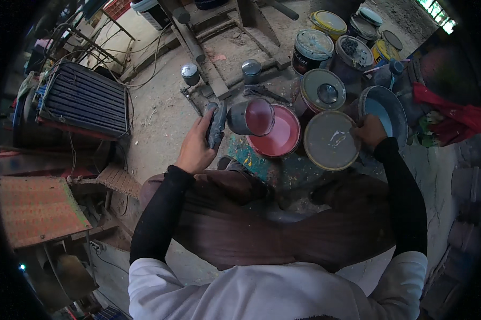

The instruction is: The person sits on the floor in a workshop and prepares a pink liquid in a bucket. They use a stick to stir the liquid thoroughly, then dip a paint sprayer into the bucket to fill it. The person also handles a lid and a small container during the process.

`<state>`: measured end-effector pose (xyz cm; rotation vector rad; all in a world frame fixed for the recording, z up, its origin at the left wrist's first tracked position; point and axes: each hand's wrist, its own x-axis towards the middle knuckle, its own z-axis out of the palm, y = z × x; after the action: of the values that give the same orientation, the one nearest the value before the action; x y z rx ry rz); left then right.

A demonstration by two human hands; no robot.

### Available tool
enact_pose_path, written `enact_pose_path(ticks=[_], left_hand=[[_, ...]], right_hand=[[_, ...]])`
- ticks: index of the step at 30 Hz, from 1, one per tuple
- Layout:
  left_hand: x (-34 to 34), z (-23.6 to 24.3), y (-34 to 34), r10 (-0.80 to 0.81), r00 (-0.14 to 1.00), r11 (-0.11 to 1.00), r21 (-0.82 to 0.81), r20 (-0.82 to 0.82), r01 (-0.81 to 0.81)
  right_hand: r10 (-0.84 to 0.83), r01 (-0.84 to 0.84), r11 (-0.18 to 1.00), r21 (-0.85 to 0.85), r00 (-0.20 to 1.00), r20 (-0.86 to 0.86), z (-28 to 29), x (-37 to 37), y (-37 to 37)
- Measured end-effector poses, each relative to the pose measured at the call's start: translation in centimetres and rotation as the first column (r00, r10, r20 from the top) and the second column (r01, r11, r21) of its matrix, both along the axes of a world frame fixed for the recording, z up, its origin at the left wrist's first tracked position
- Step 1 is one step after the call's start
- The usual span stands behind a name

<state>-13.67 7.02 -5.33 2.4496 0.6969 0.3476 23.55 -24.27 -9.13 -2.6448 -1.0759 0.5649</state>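
Observation:
In my left hand (197, 145) is a grey, paint-caked spray gun (216, 125). Its dark cup (239, 118) is open, pinkish inside, and tilted over the bucket of pink paint (283, 136). My right hand (371, 130) is closed at the rim of a round grey-topped paint can (331, 141). Whether that glossy grey face is a lid or paint, I cannot tell. Right beside this hand stands a bucket of light blue paint (379, 109). A closed can (315, 88) with a clear round cap on top sits behind the grey one.
Two lidded spray gun cups (190, 73) (251, 69) stand beyond my left hand, near a metal frame (214, 69). Several paint cans (312, 45) crowd the far right. A red cloth (448, 104) lies at right. A ribbed dark panel (86, 98) leans at left.

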Motion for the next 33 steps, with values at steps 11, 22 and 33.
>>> enact_pose_path(ticks=[11,22,33], left_hand=[[5.8,-0.2,0.3,-0.120,0.953,0.944,0.265,-0.279,0.197],[6.9,-0.5,-1.4,-0.226,0.953,0.812,0.501,-0.204,0.300],[7.1,-0.6,-2.5,-0.255,0.950,0.783,0.538,-0.178,0.312]], right_hand=[[-0.182,0.180,0.950,-0.255,0.983,0.016,-15.7,-3.1,-6.3],[-0.147,0.184,0.948,-0.261,0.977,0.156,-30.8,-4.5,-9.2],[0.223,-0.249,0.953,-0.172,0.962,-0.158,-20.2,-7.0,-2.7]])
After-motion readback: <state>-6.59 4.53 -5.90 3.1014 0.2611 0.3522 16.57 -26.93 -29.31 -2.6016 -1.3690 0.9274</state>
